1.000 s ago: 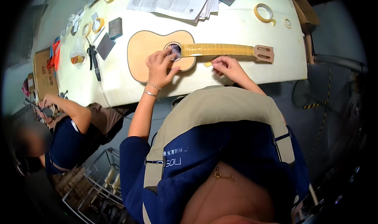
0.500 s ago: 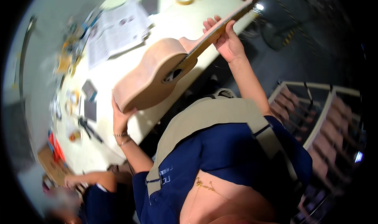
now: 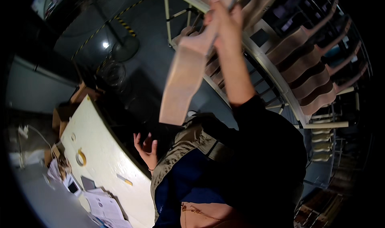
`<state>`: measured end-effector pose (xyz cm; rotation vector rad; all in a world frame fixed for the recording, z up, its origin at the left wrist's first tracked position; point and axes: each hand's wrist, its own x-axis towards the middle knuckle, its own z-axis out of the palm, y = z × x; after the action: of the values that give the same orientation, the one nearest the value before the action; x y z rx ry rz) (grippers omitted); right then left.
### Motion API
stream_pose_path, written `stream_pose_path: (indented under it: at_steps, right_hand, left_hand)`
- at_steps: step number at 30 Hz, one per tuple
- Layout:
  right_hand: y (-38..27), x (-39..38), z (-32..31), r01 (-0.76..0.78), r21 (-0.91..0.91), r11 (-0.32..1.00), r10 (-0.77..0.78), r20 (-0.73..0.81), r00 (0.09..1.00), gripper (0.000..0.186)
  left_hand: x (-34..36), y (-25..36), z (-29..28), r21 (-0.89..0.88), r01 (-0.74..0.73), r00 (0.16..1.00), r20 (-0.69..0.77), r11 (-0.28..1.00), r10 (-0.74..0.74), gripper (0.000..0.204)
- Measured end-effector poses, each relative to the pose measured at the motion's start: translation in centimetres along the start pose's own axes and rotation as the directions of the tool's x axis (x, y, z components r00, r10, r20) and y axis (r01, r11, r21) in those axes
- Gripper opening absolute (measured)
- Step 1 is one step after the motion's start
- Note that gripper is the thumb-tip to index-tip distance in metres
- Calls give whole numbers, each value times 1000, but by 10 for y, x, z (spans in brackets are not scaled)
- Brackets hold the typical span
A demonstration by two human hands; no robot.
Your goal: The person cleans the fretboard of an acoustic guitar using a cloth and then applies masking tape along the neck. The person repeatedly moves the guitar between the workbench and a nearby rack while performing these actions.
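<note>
Grey flooring [image 3: 154, 31] is flanked by a glossy cream table [image 3: 104, 143] and a pale tube-framed rack [image 3: 329, 125] holding unpainted wooden guitars [image 3: 294, 43]. Between them, a small pale-wood guitar [image 3: 182, 83] is held aloft, its slim neck grasped by the right hand [image 3: 226, 21], presumably because one-handed gripping is easiest there. The right arm is outstretched; the left hand [image 3: 147, 149], unburdened, is held with fingers loosely curled near the table's edge.

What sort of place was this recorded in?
Probably a guitar workshop: the right hand grips a bare-looking guitar by its neck, similar guitars fill a rack, and a worktable carries a roll of tape.
</note>
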<state>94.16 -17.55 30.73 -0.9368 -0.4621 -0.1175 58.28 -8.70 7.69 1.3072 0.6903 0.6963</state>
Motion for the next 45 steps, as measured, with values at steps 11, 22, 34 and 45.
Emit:
stream_pose_path:
  at_steps: [11,22,34,45]
  right_hand:
    - [-174,207,-234,432,-485,760,-527,-71,847,13]
    - [-120,319,-398,133,-663,737,-391,-257,884,7]
    - [-172,240,-403,-171,-824,-541,-839,513,182,65]
    - [-211,153,-285,179,-776,604,70,276,959,18]
  left_hand:
    - [85,-12,109,-39,-10,993,-118,999,6,43]
    - [84,-16,154,-79,-20,973,-230,997,2,41]
    - [86,-32,159,-137,87,969,-218,987,-115,37]
    - [89,-31,127,-162,127,984,-99,978,-145,31]
